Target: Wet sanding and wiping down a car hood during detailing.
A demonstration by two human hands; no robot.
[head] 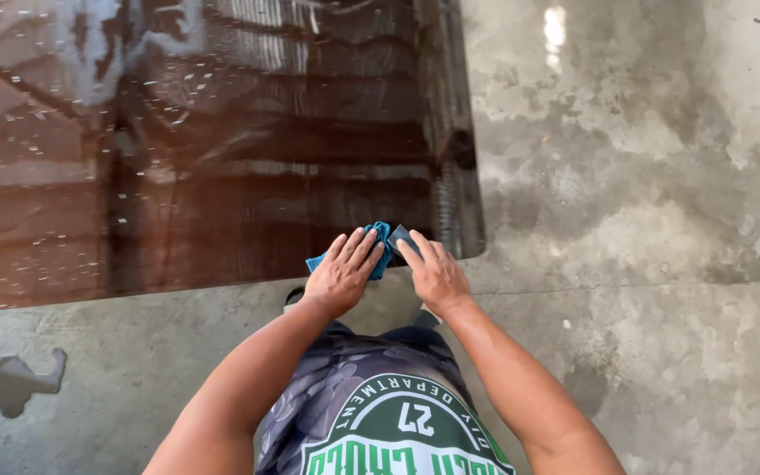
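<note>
My left hand (342,270) lies flat, fingers spread, on a blue cloth (381,238) that rests at the near edge of a wet, glossy dark brown car panel (204,158). My right hand (434,274) presses down beside it on the same cloth, its fingers over the cloth's darker right part. Both hands sit close together near the panel's front right corner. Most of the cloth is hidden under my palms.
Damp, stained concrete floor (644,220) spreads to the right and below the panel. Water droplets and reflections cover the panel. A dark grooved trim strip (452,167) runs along the panel's right edge. A dark wet patch (6,383) marks the floor at lower left.
</note>
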